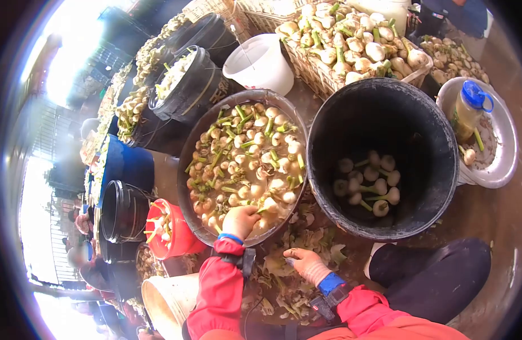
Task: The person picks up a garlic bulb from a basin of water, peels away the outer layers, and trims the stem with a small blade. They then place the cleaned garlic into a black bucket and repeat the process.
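My left hand [241, 221] reaches over the near rim of a round tub [184, 187] of cloudy water, its fingers closed on the green stem of a garlic bulb [270, 204]. Many more pale garlic bulbs [249, 150] with short green stems float around it. Lower down, my right hand [307, 266] is closed over a litter of peeled skins [283, 286]. Something small and greyish shows at its fingertips; I cannot tell what it is. To the right stands a deep black bucket [380, 226] with several cleaned garlic bulbs [380, 184] at the bottom.
A wicker basket [323, 76] heaped with bulbs stands behind, beside a white bucket [261, 65]. On the right, a white basin [507, 147] holds a blue-capped bottle [470, 110]. A red bucket [179, 235] and black buckets [125, 212] crowd the left. My bent leg [436, 277] is at lower right.
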A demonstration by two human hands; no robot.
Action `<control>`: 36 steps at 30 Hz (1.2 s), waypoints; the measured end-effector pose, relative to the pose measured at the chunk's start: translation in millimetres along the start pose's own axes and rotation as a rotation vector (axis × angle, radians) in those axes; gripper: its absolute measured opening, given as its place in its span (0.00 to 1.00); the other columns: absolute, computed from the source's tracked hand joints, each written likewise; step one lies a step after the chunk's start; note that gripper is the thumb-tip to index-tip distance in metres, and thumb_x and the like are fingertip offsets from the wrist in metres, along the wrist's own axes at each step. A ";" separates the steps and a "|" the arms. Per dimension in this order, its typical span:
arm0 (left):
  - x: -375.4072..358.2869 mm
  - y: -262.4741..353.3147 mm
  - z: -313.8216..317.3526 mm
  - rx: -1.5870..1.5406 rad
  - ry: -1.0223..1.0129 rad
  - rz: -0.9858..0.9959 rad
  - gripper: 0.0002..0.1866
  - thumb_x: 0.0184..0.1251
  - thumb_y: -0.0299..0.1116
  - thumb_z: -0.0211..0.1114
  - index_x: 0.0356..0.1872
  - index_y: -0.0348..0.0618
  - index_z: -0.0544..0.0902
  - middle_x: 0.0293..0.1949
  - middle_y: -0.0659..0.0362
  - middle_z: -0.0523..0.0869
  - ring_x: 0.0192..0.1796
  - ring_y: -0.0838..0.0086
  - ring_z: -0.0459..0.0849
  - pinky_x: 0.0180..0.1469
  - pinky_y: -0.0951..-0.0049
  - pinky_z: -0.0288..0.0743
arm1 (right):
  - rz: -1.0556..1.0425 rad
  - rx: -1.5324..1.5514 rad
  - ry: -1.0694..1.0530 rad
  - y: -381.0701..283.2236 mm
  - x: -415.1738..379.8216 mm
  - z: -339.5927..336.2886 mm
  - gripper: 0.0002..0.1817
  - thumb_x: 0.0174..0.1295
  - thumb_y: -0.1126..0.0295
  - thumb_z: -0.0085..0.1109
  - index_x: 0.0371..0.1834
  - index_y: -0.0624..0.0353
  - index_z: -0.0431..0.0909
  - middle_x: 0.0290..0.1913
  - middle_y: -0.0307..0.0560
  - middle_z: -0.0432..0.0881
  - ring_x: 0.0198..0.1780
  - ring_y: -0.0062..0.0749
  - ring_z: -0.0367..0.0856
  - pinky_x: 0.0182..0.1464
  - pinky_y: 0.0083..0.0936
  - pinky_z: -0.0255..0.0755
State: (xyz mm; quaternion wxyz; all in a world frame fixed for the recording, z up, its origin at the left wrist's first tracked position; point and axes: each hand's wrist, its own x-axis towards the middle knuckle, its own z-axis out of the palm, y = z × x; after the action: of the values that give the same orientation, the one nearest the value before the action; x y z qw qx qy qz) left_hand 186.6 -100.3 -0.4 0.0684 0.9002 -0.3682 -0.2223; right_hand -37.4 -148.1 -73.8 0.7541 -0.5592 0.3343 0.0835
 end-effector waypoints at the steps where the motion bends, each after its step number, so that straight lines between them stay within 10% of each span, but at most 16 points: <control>1: -14.4 -7.3 -3.3 -0.184 0.022 0.003 0.12 0.53 0.37 0.67 0.38 0.45 0.84 0.29 0.53 0.84 0.32 0.68 0.83 0.38 0.69 0.74 | -0.019 0.016 0.022 -1.8 -0.1 1.0 0.12 0.57 0.70 0.59 0.46 0.54 0.81 0.42 0.41 0.84 0.42 0.23 0.80 0.49 0.19 0.70; 8: -130.7 27.8 8.3 -1.233 -0.079 -0.272 0.14 0.61 0.30 0.65 0.46 0.36 0.81 0.32 0.67 0.82 0.30 0.86 0.73 0.33 0.85 0.67 | -0.386 0.823 -0.152 -31.7 -15.7 5.1 0.28 0.54 0.75 0.66 0.60 0.62 0.69 0.51 0.41 0.77 0.50 0.24 0.76 0.56 0.19 0.67; 12: -166.6 33.0 53.8 -1.180 -0.026 -0.186 0.13 0.61 0.30 0.66 0.44 0.36 0.82 0.32 0.66 0.82 0.30 0.84 0.75 0.33 0.82 0.69 | -0.454 0.468 -0.213 -46.4 -39.4 2.4 0.30 0.53 0.76 0.66 0.61 0.61 0.68 0.52 0.43 0.76 0.51 0.25 0.75 0.56 0.20 0.68; 15: -182.1 37.7 57.9 -0.375 0.199 -0.092 0.16 0.60 0.34 0.67 0.46 0.36 0.81 0.31 0.65 0.82 0.28 0.81 0.77 0.30 0.80 0.71 | -0.584 0.125 -0.071 -46.2 -48.7 5.4 0.29 0.50 0.82 0.62 0.59 0.61 0.70 0.55 0.45 0.75 0.55 0.25 0.73 0.58 0.21 0.67; 17: -189.3 45.4 58.4 -1.174 0.358 -0.493 0.14 0.63 0.39 0.64 0.44 0.42 0.81 0.28 0.64 0.81 0.27 0.78 0.78 0.29 0.80 0.72 | -0.595 0.031 -0.080 -48.9 -52.3 7.4 0.27 0.50 0.84 0.59 0.58 0.60 0.71 0.55 0.46 0.76 0.55 0.27 0.74 0.59 0.21 0.66; 22: -208.3 55.0 65.5 -1.570 0.211 -0.456 0.16 0.64 0.45 0.62 0.42 0.44 0.78 0.30 0.64 0.81 0.25 0.77 0.76 0.27 0.78 0.72 | -0.593 -0.086 -0.262 -45.4 -63.9 18.1 0.26 0.51 0.88 0.48 0.54 0.57 0.76 0.49 0.46 0.80 0.53 0.33 0.77 0.56 0.22 0.68; 25: -215.1 38.2 77.5 -1.831 0.184 -0.290 0.17 0.60 0.31 0.65 0.51 0.46 0.74 0.35 0.61 0.81 0.36 0.74 0.80 0.31 0.76 0.75 | -0.561 0.006 -0.121 -38.3 -60.2 19.9 0.21 0.54 0.85 0.54 0.52 0.58 0.76 0.46 0.44 0.82 0.49 0.27 0.79 0.53 0.20 0.70; 30: -228.0 49.0 69.8 -1.686 0.308 -0.267 0.31 0.56 0.20 0.65 0.63 0.43 0.65 0.46 0.57 0.78 0.44 0.72 0.81 0.42 0.74 0.78 | -0.264 0.150 -0.214 -37.9 -55.5 13.6 0.25 0.56 0.79 0.61 0.59 0.63 0.70 0.48 0.44 0.80 0.48 0.22 0.77 0.51 0.18 0.71; 36: -217.2 51.2 95.0 -0.710 0.454 -0.020 0.31 0.52 0.18 0.67 0.60 0.32 0.67 0.53 0.55 0.76 0.52 0.74 0.76 0.55 0.76 0.71 | -0.262 0.195 -0.262 -26.7 -50.4 26.1 0.24 0.58 0.79 0.57 0.60 0.63 0.68 0.50 0.42 0.79 0.48 0.21 0.76 0.52 0.18 0.71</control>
State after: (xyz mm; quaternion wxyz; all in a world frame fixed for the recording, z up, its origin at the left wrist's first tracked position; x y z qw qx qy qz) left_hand -25.5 17.2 5.5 0.4518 0.8503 -0.2353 -0.1318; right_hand -51.8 -121.8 -18.6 0.8459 -0.5067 0.1644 0.0239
